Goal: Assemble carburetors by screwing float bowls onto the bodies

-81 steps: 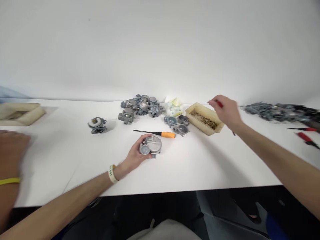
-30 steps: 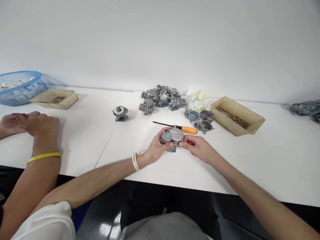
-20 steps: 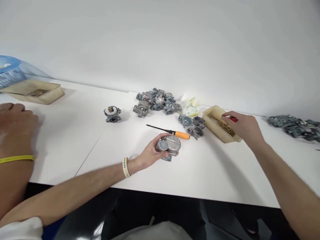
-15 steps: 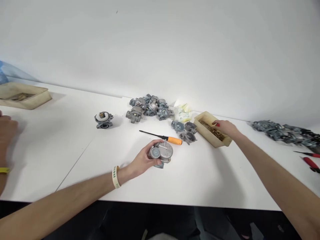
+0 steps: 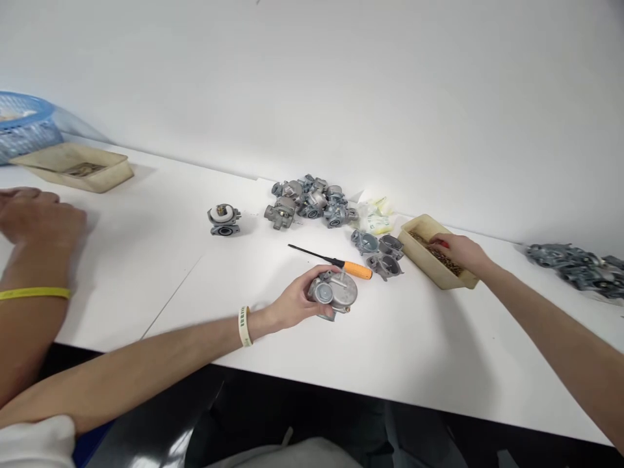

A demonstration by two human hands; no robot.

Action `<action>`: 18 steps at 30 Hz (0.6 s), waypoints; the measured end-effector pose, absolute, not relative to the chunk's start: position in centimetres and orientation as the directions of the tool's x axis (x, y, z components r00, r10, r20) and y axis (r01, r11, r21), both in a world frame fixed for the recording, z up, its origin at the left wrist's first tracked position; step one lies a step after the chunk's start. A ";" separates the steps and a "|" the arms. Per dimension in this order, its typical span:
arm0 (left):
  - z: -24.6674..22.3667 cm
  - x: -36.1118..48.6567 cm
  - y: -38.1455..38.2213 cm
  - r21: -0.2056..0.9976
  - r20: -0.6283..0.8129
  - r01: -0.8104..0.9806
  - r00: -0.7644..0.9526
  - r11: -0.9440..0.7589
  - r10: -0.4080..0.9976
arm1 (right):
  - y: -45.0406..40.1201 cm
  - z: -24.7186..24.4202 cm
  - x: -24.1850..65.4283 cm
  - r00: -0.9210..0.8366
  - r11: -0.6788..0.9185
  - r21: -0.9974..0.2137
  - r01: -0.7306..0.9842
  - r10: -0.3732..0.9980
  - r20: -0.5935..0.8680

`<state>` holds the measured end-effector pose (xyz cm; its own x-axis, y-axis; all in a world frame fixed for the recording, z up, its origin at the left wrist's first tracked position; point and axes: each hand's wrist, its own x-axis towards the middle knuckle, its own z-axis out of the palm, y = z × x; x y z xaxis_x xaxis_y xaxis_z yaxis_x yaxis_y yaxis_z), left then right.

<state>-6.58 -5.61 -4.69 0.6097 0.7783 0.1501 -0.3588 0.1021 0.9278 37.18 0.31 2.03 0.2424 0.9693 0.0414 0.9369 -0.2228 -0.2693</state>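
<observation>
My left hand [image 5: 298,300] is wrapped round a grey metal carburetor [image 5: 344,291], held just above the white table with its round bowl cover facing up. My right hand [image 5: 457,250] reaches into a cream plastic bin [image 5: 423,265] of small brass-coloured screws [image 5: 446,261]. Its fingers are pinched together among them; what they hold, if anything, is hidden. Just behind the held carburetor lies a screwdriver [image 5: 358,270] with an orange handle and dark shaft. Several loose carburetor bowls [image 5: 385,265] sit between the screwdriver and the bin.
A pile of carburetors [image 5: 312,201] stands near the wall beside a clear plastic bag [image 5: 380,218]. One opened carburetor [image 5: 224,220] with a white float is to the left. More metal parts [image 5: 580,266] lie far right. A co-worker's arm [image 5: 36,292], another bin [image 5: 110,175] and a blue basket [image 5: 29,133] are at left.
The view has swung left, bringing more of the co-worker's arm and the blue basket into sight. My right fingers sit slightly deeper among the screws. The left hand keeps its hold on the carburetor.
</observation>
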 end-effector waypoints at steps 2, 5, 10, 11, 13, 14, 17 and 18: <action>-4.6 -6.5 -5.6 0.933 0.171 -0.350 0.624 0.078 0.762 | -0.3 3.1 36.0 0.244 -0.199 -0.353 0.914 0.966 0.087; -4.8 -6.5 -5.7 0.931 0.183 -0.356 0.649 0.082 0.738 | -1.8 5.4 33.1 0.251 -0.122 -0.483 0.867 0.944 0.212; -5.0 -6.8 -5.9 0.938 0.142 -0.326 0.669 0.117 0.729 | -3.0 8.0 28.4 0.195 0.003 -0.581 0.814 0.941 0.277; -5.0 -6.8 -5.9 0.939 0.141 -0.324 0.663 0.113 0.735 | -2.8 8.1 28.2 0.186 0.004 -0.582 0.813 0.946 0.266; -5.0 -6.9 -5.8 0.935 0.149 -0.338 0.652 0.109 0.743 | -2.2 8.2 29.0 0.187 -0.023 -0.570 0.821 0.955 0.231; -4.9 -6.9 -5.8 0.931 0.152 -0.348 0.652 0.115 0.742 | -1.9 8.2 29.8 0.198 -0.052 -0.553 0.832 0.958 0.209; -4.8 -6.8 -5.8 0.924 0.141 -0.356 0.662 0.143 0.736 | -0.9 7.9 33.3 0.252 -0.183 -0.449 0.874 0.963 0.097; -4.8 -6.8 -5.8 0.925 0.134 -0.350 0.662 0.146 0.737 | -0.5 7.7 34.5 0.274 -0.234 -0.394 0.889 0.961 0.046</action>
<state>-6.77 -5.83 -4.80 0.6623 0.7372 0.1338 -0.3496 0.1461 0.9254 34.48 -0.46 7.70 0.2738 0.9607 0.0460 0.8887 -0.2345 -0.3941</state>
